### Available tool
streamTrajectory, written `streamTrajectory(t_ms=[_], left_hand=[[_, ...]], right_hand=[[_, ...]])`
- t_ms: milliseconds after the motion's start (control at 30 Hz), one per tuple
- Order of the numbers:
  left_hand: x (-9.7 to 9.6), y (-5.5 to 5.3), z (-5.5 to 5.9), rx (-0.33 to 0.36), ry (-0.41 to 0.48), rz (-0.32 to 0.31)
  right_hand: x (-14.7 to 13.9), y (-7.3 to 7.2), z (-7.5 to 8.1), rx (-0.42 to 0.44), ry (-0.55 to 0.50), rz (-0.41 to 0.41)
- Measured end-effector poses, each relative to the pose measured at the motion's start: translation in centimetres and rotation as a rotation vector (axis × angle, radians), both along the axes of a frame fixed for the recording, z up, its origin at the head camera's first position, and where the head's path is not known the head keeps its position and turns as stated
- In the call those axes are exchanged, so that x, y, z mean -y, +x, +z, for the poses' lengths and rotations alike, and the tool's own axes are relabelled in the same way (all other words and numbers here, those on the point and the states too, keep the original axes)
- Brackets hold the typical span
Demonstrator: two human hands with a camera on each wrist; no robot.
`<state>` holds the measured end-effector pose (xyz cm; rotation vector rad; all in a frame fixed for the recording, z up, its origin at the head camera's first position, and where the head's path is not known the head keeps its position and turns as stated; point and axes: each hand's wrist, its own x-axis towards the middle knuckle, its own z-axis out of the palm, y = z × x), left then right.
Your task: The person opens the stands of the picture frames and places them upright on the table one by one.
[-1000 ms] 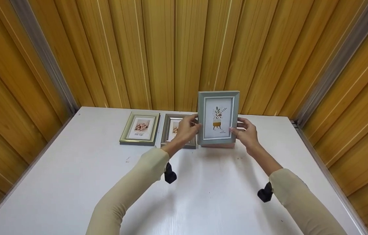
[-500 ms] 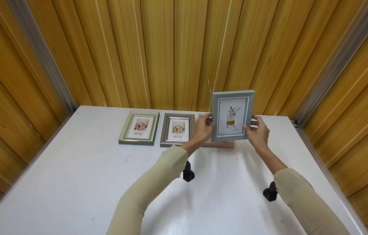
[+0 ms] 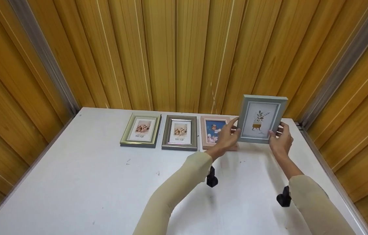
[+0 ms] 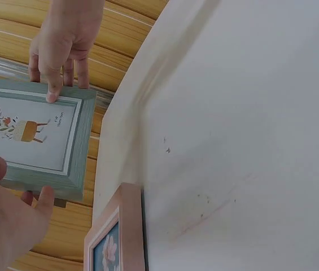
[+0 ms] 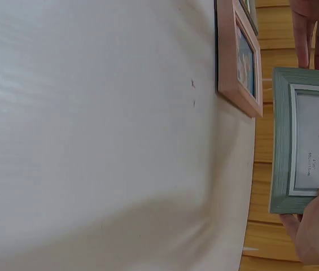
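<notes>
A grey-green picture frame (image 3: 244, 122) with a potted-plant print is held upright, raised over the back right of the white table. My left hand (image 3: 228, 135) grips its left edge, and my right hand (image 3: 281, 138) grips the right edge with the thumb on the front. In the left wrist view the green picture frame (image 4: 80, 147) appears sideways between both hands. Just left of it, a pink picture frame (image 3: 204, 133) with a blue flower picture lies on the table, partly covered by my left hand. The right wrist view shows a corner of the green picture frame (image 5: 283, 141).
Two more picture frames lie in the row to the left: a brown-grey picture frame (image 3: 166, 133) and a gold-green picture frame (image 3: 125, 132). Behind the table (image 3: 89, 182) rises a wood-patterned wall (image 3: 157, 55), with similar panels on both sides.
Both hands have carried the green picture frame to the right, from in front of the pink one to beside it. The pink and brown-grey frames have come into fuller view.
</notes>
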<state>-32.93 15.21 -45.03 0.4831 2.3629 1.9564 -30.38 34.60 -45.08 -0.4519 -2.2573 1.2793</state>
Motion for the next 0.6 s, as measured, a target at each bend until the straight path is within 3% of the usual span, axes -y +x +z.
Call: streamTrajectory(t_ms=[200,467,600], left_hand=[[-2.3,-0.2,-1.1,0.083,-0.012,-0.052],[-3.7,-0.2,-2.0,0.174,-0.046,-0.165],[-4.6,-0.2,-2.4,0.232,-0.074,-0.195]], right_hand=[[-2.3,-0.6,-1.4,0.04,0.011,-0.019],[-4.0,-0.9,-3.4,-0.02,0.046,-0.058],[-4.8,-1.1,-3.8,0.021,0.051,-0.077]])
